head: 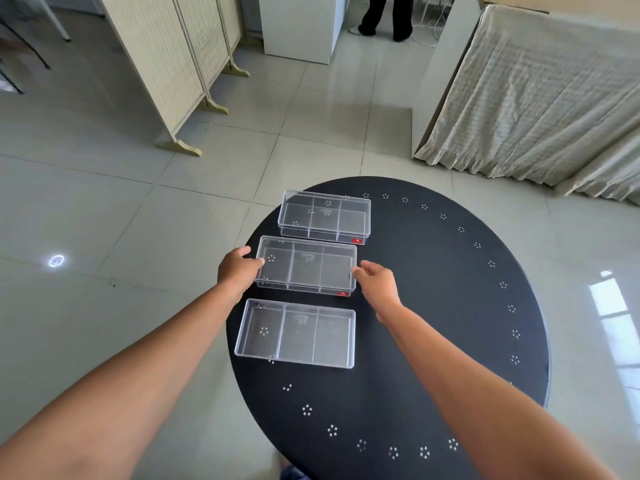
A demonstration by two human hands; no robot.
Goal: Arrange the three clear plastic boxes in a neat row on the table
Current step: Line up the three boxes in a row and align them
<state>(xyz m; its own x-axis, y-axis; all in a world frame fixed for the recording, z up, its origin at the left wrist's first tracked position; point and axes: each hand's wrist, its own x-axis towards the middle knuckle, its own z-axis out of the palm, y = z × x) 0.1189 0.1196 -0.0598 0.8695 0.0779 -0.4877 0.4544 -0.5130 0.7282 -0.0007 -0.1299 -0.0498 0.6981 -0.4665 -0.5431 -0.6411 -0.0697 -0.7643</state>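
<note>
Three clear plastic boxes with inner dividers lie one behind another on the left part of a round black table (433,306). The far box (325,216) and the middle box (306,265) each carry a small red label. The near box (296,333) sits closest to me, apart from the middle one. My left hand (237,268) grips the left end of the middle box, thumb on its top edge. My right hand (377,284) touches the right end of the same box with its fingertips.
The table's left edge runs just beside the boxes. Tiled floor surrounds the table. A folding screen (180,64) stands at the back left, a cloth-draped frame (536,95) at the back right. A person's legs (384,15) are visible far behind.
</note>
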